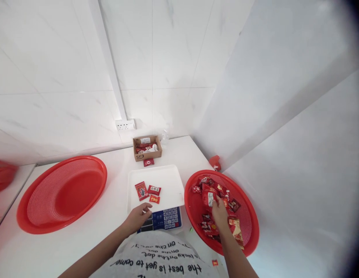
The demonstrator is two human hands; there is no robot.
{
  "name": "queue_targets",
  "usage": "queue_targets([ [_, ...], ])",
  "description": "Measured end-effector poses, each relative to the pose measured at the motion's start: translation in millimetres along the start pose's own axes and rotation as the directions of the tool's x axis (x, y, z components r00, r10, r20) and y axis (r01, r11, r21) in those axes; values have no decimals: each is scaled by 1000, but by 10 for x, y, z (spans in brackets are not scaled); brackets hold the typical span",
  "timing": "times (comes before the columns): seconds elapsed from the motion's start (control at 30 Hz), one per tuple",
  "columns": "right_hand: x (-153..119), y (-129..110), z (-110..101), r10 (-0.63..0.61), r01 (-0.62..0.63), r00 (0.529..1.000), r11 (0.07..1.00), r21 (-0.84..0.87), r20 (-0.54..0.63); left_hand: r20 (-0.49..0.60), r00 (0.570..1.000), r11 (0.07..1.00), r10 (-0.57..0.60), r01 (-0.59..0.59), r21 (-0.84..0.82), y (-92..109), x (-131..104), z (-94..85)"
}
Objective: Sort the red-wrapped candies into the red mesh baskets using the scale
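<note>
White tiled wall (pixel 179 50) behind a white desk (pixel 117 185). At left on the desk, a wide red basket (pixel 81 197); at right, a second red basket (pixel 250 216) with a loose pile of mostly red packets (pixel 208 227). Between both, a scale (pixel 167 185), white tray on top, blue keypad (pixel 169 218) in front. Behind the scale, a small cardboard box (pixel 153 155) with red packets inside. Left hand (pixel 139 216) near the tray's front edge, fingers loosely curled and parted; impossible to tell whether touching. Right hand (pixel 219 212) inside the second red basket, gripping a labelled red packet (pixel 207 193) on the pile. On the tray, one larger red packet (pixel 142 191) beside two smaller ones. Just in front of the box, another small red packet (pixel 148 162).
</note>
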State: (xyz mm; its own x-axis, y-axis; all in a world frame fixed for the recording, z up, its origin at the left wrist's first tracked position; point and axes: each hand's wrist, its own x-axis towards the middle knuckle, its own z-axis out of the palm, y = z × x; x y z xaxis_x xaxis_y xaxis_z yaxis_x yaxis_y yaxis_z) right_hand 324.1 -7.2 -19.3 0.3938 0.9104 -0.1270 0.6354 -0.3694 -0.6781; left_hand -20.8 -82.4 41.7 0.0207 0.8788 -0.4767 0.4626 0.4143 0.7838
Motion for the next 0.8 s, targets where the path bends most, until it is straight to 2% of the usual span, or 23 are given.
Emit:
queue_targets([
  [0.13, -89, -238, 38, 44, -49, 998, 990, 135, 44, 22, 1000, 1000, 15, -15, -10, -21, 19, 17],
  [0.23, -104, -336, 31, 18, -27, 997, 992, 122, 73, 41, 999, 999, 33, -33, 4, -17, 33, 18],
  [0.3, -88, -339, 11, -34, 28, 978, 999, 32, 207, 50, 998, 999, 42, -43, 16, -9, 34, 8],
  [0.33, -73, -324, 5, -99, 114, 938, 993, -24, 331, 51, 998, 999, 43, -44, 20, -7, 33, 2],
  [0.4, -23, -274, 16, -124, 168, 892, 984, -63, 434, 55, 998, 999, 32, -33, 17, -16, 30, -12],
  [0.57, 219, -176, 194, -132, 236, 888, 953, -189, 441, 41, 999, 1000, 9, -9, -8, -121, 21, -15],
  [0.7, 416, -219, 358, -163, 308, 868, 917, -252, 469, 7, 1000, 1000, 14, -14, -2, -183, -12, -17],
  [0.8, 439, -271, 451, -144, 320, 867, 895, -310, 478, -20, 1000, 1000, 4, -4, 5, -181, -38, -38],
])
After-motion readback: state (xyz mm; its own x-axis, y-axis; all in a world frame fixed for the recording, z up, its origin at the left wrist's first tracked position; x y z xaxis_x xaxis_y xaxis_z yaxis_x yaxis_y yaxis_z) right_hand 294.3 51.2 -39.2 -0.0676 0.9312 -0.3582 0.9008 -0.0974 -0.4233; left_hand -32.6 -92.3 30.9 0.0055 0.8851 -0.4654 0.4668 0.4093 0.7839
